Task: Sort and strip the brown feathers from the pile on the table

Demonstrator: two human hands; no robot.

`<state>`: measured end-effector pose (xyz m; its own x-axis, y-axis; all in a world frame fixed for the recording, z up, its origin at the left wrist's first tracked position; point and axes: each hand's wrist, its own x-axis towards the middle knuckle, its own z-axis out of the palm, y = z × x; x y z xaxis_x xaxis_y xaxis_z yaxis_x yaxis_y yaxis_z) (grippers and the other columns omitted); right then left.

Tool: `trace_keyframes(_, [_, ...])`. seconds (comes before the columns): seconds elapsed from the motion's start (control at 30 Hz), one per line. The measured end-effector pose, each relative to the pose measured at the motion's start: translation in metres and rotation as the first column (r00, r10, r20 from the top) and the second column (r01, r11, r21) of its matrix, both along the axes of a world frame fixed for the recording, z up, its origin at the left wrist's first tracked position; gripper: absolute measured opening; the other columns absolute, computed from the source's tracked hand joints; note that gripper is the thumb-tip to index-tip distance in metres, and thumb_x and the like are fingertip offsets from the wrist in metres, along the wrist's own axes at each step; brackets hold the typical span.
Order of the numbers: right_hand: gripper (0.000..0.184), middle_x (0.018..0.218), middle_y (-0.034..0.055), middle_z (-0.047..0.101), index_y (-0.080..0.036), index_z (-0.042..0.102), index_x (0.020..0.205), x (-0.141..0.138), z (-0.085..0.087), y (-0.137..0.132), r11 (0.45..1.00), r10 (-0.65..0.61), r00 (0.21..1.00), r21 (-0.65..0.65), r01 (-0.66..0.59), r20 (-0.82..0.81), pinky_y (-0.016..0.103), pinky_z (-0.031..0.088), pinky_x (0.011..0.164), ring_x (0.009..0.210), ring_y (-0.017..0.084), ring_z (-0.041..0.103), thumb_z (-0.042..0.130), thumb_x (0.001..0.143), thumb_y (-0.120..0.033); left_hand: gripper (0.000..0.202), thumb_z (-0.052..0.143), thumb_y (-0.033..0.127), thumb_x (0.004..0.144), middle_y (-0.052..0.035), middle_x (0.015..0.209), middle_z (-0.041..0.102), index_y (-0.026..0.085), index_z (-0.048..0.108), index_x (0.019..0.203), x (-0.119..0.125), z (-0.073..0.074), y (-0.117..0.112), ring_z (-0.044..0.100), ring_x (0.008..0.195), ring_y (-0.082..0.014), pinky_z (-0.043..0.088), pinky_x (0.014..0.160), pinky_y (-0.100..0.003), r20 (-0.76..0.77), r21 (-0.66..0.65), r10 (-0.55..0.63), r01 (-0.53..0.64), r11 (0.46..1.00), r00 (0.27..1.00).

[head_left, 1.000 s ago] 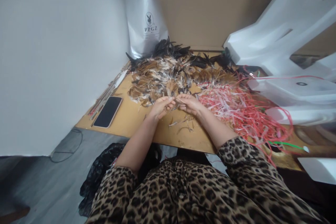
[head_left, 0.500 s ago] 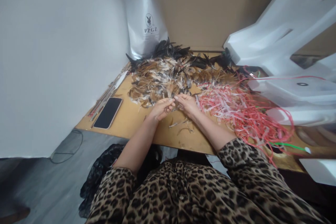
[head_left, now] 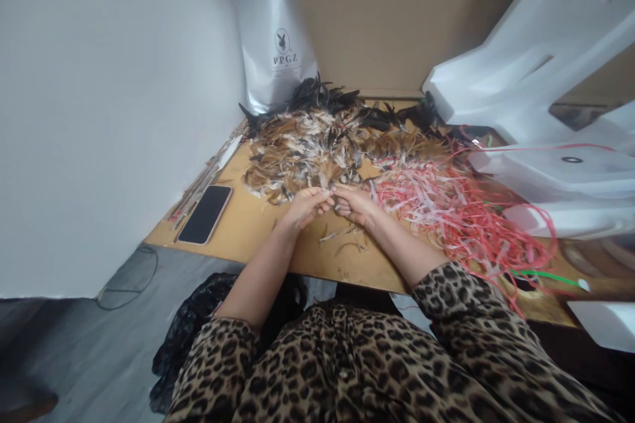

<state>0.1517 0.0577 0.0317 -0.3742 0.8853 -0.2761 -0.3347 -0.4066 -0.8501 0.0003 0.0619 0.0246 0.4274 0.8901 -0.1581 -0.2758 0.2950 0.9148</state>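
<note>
A heap of brown, white and black feathers point(head_left: 322, 142) covers the back of a wooden table point(head_left: 248, 225). My left hand point(head_left: 307, 205) and my right hand point(head_left: 354, 201) meet fingertip to fingertip at the heap's near edge. Both are pinched closed on a small feather between them, too small to make out well. A few loose feathers point(head_left: 344, 238) lie on the table just below my hands. A tangle of red and pink strips point(head_left: 456, 211) spreads to the right of my right hand.
A black phone point(head_left: 206, 213) lies at the table's left, beside thin sticks point(head_left: 203, 175) along the wall. A white bag marked PPGZ point(head_left: 275, 46) stands at the back. White foam pieces point(head_left: 546, 73) crowd the right. A black bag point(head_left: 193, 324) sits on the floor.
My right hand has drawn in slightly toward my left so the fingertips meet; both stay at the heap's near edge. The view has shifted down a little.
</note>
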Motion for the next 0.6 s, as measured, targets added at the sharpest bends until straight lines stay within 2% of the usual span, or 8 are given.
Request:
trace_keyframes(0.23, [0.031,0.042,-0.0107,0.031,-0.017,0.044,0.064,-0.002,-0.009,0.002,0.996,-0.037,0.999,0.077,0.038,-0.008,0.017,0.012,0.038,0.036,0.001,0.02,0.072,0.061,-0.03,0.031,0.072,0.037,0.061,-0.0038,0.062,0.064,0.009,0.061,0.072,0.004,-0.002,0.004,0.053,0.048,-0.0048,0.04,0.049,-0.016,-0.076,0.034,0.18,-0.178,0.983,0.981])
trace_keyframes(0.6, [0.029,0.04,-0.0075,0.038,-0.015,0.052,0.061,-0.005,-0.012,0.001,0.96,-0.172,0.974,0.249,0.131,0.15,0.02,0.012,0.036,0.034,0.002,0.024,0.069,0.063,-0.039,0.026,0.071,0.031,0.064,-0.0041,0.066,0.065,0.01,0.06,0.074,0.003,-0.005,0.005,0.055,0.051,-0.0053,0.041,0.05,-0.016,-0.065,0.013,0.219,-0.219,0.976,0.973])
